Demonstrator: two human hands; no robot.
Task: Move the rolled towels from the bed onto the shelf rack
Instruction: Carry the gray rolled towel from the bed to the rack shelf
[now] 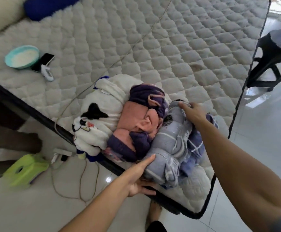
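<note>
Three rolled towels lie side by side at the near corner of the bed [178, 47]. The grey-blue checked roll [171, 144] is the rightmost. My left hand [140, 177] presses flat against its near end, fingers apart. My right hand [192, 113] rests on its far end, fingers curled over the cloth. A pink and purple roll [139, 121] lies in the middle. A white roll [99, 118] with a black cartoon print lies on the left. No shelf rack is in view.
A teal bowl [22, 56], a phone [43, 61] and a small white item lie on the mattress at far left. A green stool [25, 169], a power strip and cables sit on the floor. A black stool [273, 59] stands at right.
</note>
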